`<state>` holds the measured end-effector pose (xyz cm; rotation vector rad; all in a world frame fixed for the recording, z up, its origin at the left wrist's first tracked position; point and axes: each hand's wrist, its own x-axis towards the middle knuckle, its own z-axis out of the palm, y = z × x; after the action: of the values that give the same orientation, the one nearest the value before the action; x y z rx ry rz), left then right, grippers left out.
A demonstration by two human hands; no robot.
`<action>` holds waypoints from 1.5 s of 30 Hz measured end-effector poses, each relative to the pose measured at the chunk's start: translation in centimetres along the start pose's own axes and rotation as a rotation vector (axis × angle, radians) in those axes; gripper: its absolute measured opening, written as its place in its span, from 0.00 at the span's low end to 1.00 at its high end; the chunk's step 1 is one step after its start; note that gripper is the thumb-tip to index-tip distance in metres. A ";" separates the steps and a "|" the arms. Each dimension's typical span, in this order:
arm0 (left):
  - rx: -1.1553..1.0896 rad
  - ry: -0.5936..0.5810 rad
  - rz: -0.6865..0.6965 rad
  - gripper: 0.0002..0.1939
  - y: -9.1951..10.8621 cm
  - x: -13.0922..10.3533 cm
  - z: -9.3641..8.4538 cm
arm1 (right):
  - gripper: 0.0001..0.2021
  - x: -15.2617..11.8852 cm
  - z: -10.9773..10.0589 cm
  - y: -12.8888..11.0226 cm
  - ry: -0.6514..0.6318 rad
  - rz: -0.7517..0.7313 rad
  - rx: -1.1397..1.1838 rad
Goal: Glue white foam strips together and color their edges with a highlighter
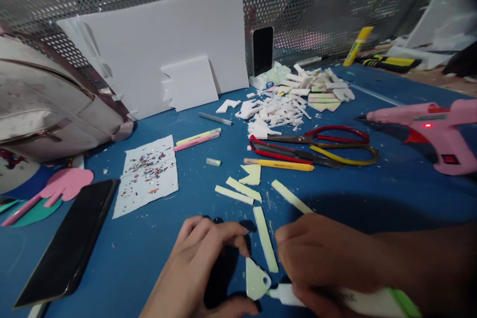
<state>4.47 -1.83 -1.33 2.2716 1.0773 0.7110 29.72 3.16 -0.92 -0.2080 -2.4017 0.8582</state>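
Observation:
At the bottom centre lies a small pale green foam piece [256,278] with a hole near its right edge. My left hand [208,263] curves round its left side, fingers apart, thumb near its lower edge; contact is hard to make out. A white marker with green parts [288,294] is in my right hand [328,253], its tip at the piece's right edge beside the hole. Pale green strips [266,239] lie just above, and another strip [291,196] runs partly behind my right hand. A notched green piece [251,174] is farther back.
Scissors [357,146], a red cutter [279,151] and a yellow pen [286,164] lie mid-table. A pink glue gun [428,124] is right; white scraps [279,109] are behind. Left are a phone [70,243], a speckled paper [149,174] and a bag [48,104].

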 end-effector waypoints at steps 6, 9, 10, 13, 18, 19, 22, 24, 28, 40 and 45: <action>-0.024 -0.030 0.031 0.30 -0.2 0.1 -0.2 | 0.14 -0.1 0.1 0.1 0.001 0.069 0.035; -0.015 -0.013 0.004 0.29 -0.3 0.1 -0.2 | 0.14 -0.2 0.0 0.1 -0.006 0.092 0.042; -0.013 -0.011 -0.002 0.29 -0.4 0.1 -0.1 | 0.14 -0.3 0.0 0.1 -0.013 0.105 0.037; -0.016 -0.033 0.018 0.30 -0.5 0.1 -0.1 | 0.14 -0.1 -0.3 -0.1 -0.026 0.108 0.037; -0.019 -0.031 0.029 0.31 -0.8 0.0 0.1 | 0.13 0.6 -1.1 -0.9 -0.079 0.210 0.060; -0.021 -0.031 0.033 0.32 -0.8 0.0 0.1 | 0.13 0.7 -1.3 -1.2 -0.092 0.219 0.071; -0.026 -0.031 0.020 0.31 -0.7 0.0 0.0 | 0.13 0.9 -1.6 -1.7 -0.093 0.302 0.062; -0.022 -0.029 0.021 0.31 -0.6 0.0 0.0 | 0.12 0.9 -1.6 -1.9 -0.077 0.322 0.062; -0.012 -0.026 0.034 0.30 -0.5 0.0 -0.1 | 0.12 0.8 -1.6 -1.7 -0.084 0.317 0.074; -0.001 -0.036 0.030 0.32 -0.8 0.0 0.0 | 0.13 0.5 -1.2 -1.2 -0.095 0.256 0.121; -0.001 -0.037 0.014 0.29 -0.5 0.1 0.0 | 0.12 0.5 -1.3 -1.1 -0.112 0.254 0.118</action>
<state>4.24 -1.51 -1.59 2.2844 1.0446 0.6724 30.05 3.16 0.82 -0.4364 -2.4514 1.1510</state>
